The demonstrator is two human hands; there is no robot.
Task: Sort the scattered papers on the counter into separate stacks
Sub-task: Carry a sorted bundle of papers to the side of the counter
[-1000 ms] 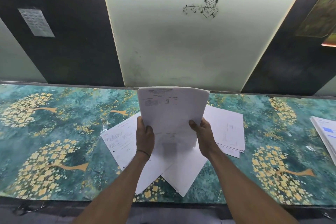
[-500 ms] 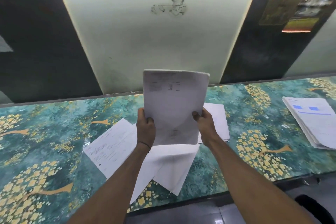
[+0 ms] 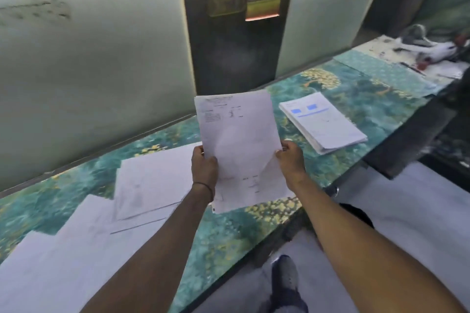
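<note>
Sheets (image 3: 239,150) stand nearly upright in both your hands in the head view, lifted off the counter (image 3: 229,234) and leaning a little to the left. Your left hand (image 3: 204,168) grips the left edge, thumb curled over the front and fingers behind. Your right hand (image 3: 292,161) pinches the right edge the same way, at about the same height. The blur hides whether you hold one sheet or several. The lower right corner of the sheets shows near the counter's front edge.

To your right a neat stack (image 3: 324,122) lies flat on the counter, well apart from the sheets in your hands, its top page marked with blue blocks. Its near corner comes close to the counter's front edge. Patterned counter shows between that stack and your right hand.

To your left loose papers (image 3: 150,180) lie overlapped and askew, spreading from just beside your left wrist to the lower left corner of the view. Your left forearm crosses above some of them.

Pale panels (image 3: 101,71) rise straight from the counter's back edge, with a dark strip between them. Clutter (image 3: 429,51) fills the counter's far right end, too blurred to name. Below the front edge you see pale floor (image 3: 419,211) and one dark shoe (image 3: 284,277).
</note>
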